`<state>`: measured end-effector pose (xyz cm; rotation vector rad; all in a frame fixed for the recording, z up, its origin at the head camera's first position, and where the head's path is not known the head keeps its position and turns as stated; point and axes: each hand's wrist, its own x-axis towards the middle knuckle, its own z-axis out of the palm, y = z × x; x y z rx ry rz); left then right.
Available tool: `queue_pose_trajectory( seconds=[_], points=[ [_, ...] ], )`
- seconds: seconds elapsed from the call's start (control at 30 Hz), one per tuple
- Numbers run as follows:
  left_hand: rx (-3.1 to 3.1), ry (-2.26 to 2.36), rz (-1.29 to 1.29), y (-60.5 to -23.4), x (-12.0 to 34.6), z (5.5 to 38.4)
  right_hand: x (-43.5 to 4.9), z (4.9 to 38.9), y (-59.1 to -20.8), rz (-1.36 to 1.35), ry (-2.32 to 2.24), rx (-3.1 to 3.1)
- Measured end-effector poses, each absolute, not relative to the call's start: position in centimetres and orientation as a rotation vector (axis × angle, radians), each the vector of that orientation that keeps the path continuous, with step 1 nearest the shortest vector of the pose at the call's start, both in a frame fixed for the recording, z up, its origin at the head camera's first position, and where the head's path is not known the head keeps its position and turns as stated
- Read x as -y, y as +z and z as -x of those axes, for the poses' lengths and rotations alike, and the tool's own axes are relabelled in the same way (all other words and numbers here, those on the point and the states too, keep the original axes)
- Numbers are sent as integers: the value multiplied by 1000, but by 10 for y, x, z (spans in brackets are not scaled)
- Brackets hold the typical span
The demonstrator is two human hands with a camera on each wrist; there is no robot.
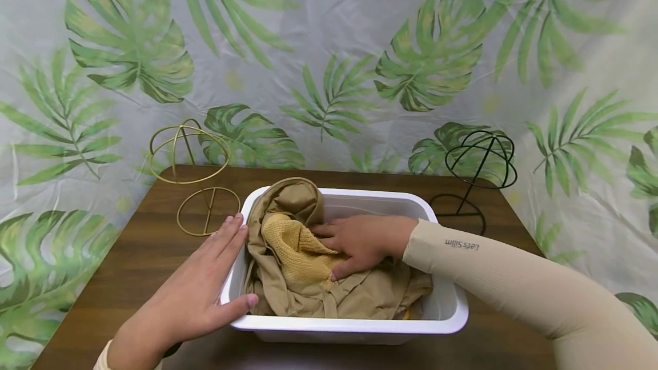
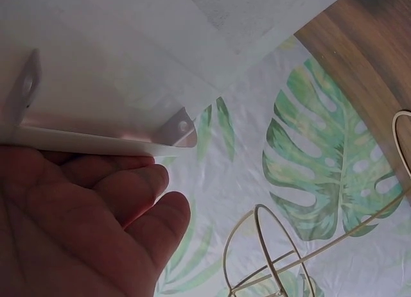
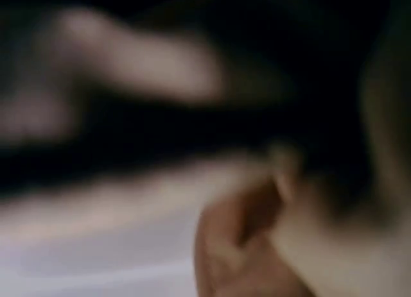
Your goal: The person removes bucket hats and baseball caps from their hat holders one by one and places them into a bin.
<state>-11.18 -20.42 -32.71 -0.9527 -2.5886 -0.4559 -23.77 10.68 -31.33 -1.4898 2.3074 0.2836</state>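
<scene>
A white plastic tub holds a bundle of khaki cloth, with a rounded khaki fold standing up at its far left corner. On top of the cloth lies a mustard-yellow knitted piece. My right hand reaches into the tub from the right, fingers extended against the knit and thumb on its near edge; the fingertips are partly hidden by the fabric. My left hand rests along the tub's left rim with fingers straight. In the left wrist view, the left fingers lie against the underside of the rim.
A gold wire stand is on the dark wooden table left of the tub. Behind the tub on the right stands a black wire stand. A leaf-patterned sheet hangs behind the table. The right wrist view is dark and blurred.
</scene>
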Motion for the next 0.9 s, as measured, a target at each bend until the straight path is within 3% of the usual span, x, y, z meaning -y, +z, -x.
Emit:
queue_pose_trajectory(
  seconds=[0.47,0.67,0.9],
  points=[
    [2597,-440,939,-325,204,114,-133,220,-247,1589,245,-2593],
    [2597,-441,937,-325,205,114,-112,224,-231,1728,243,-2575],
    [2625,-436,922,-327,205,112,-78,254,-229,1663,184,-2551]
  ],
)
